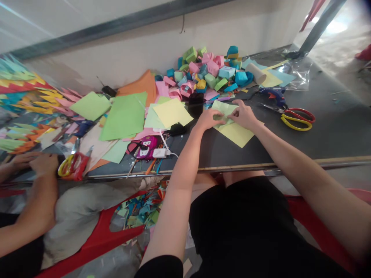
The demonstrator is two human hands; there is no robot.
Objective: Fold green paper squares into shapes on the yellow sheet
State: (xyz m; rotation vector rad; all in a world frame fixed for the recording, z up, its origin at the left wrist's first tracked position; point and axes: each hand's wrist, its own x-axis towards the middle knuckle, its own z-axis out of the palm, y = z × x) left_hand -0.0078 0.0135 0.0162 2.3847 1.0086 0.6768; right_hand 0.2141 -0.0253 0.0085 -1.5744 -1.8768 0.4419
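Note:
A light green paper with creases lies between my two hands on the dark table. My left hand has its fingers closed on the paper's left part. From the other side, my right hand pinches the same sheet near its middle. Under both hands rests a pale yellow sheet, one corner pointing toward the table's front edge. Scissors with red and yellow handles lie to the right of my right hand, and a blue glue gun is just behind them.
Folded colored paper pieces are heaped at the back. Stacked paper sheets and a pink power strip are to the left. Another person's hands rest at the far left, near red and yellow scissors.

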